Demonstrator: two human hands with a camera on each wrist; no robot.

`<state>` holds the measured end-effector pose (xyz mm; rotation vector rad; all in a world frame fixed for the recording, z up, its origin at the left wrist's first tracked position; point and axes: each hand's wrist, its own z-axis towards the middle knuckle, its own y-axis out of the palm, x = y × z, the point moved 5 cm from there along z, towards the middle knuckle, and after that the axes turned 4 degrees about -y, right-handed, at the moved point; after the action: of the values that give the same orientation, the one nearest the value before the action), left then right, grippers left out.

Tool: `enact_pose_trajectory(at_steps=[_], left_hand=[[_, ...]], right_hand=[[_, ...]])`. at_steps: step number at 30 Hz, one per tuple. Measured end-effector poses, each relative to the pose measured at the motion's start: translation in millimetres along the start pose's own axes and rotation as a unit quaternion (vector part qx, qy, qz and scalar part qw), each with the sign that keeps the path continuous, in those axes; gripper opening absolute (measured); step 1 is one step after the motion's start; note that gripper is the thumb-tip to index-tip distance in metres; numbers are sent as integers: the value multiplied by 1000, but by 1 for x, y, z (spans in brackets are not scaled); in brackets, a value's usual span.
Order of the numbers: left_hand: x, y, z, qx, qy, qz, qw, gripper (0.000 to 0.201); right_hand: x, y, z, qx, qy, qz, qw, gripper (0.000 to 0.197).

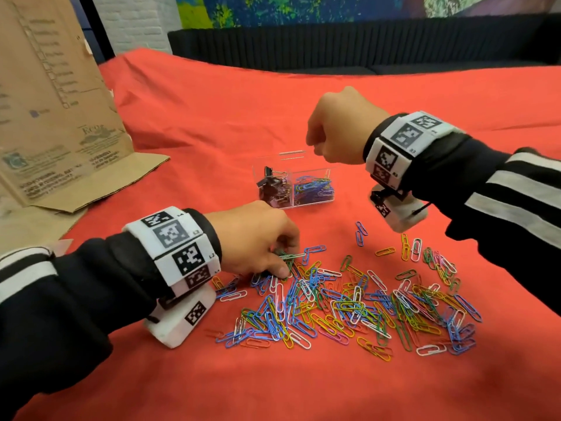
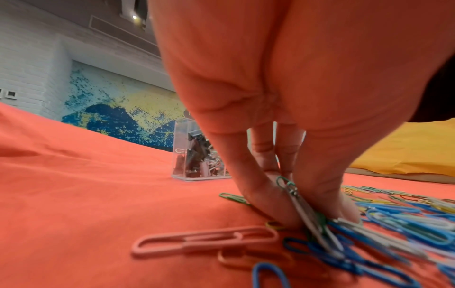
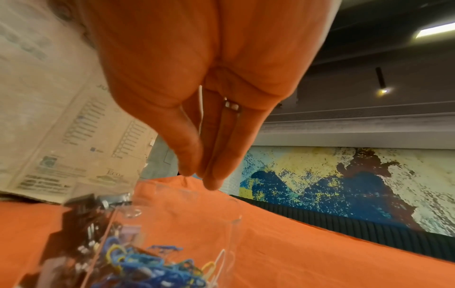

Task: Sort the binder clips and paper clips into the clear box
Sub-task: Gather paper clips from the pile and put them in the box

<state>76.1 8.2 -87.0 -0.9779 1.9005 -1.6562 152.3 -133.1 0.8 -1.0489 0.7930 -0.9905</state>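
The clear box (image 1: 331,171) stands on the red cloth with two compartments: dark binder clips (image 1: 270,189) in the left one, coloured paper clips (image 1: 314,188) in the right one. A big loose pile of paper clips (image 1: 364,302) lies nearer to me. My left hand (image 1: 287,265) is down at the pile's left edge, and its thumb and fingers pinch a small bunch of paper clips (image 2: 295,200). My right hand (image 1: 312,147) hovers above the box's right compartment. In the right wrist view its fingers (image 3: 211,171) point straight down, tips close together, with nothing seen between them, over the box (image 3: 172,214).
A brown paper bag (image 1: 54,101) stands at the far left on the red cloth (image 1: 212,117). A dark ribbed bench (image 1: 364,47) runs behind the table. Something yellow (image 2: 406,152) lies beyond the pile in the left wrist view.
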Motion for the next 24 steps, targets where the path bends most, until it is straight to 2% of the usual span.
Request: enact_pose_trajectory(at_steps=[2, 4, 8, 10, 12, 15, 18, 21, 24], left_hand=[[0, -2, -3, 2, -2, -7, 1000, 24], [0, -6, -6, 6, -2, -7, 1000, 15], [-2, -14, -13, 14, 6, 9, 1000, 18], [-7, -14, -17, -5, -16, 49, 999, 35], [-14, -9, -23, -61, -55, 88, 993, 63], [-17, -2, -35, -126, -85, 105, 983, 95], [-17, 2, -40, -149, -88, 101, 980, 113], [-12, 6, -36, -129, -62, 80, 986, 108], [-6, 7, -30, -90, -35, 23, 995, 77]], right_hand=[[1, -8, -11, 14, -10, 0, 1000, 20], [1, -11, -28, -6, -18, -3, 1000, 17], [13, 17, -64, -169, -11, -54, 984, 16], [20, 33, -81, -244, -14, -86, 966, 23], [16, 44, -96, -284, -25, -92, 954, 32], [-11, 54, -110, -293, -79, -67, 950, 35], [-43, 59, -118, -293, -122, -48, 947, 47], [-66, 56, -123, -289, -149, -19, 946, 59], [-79, 55, -126, -270, -161, 17, 949, 50]])
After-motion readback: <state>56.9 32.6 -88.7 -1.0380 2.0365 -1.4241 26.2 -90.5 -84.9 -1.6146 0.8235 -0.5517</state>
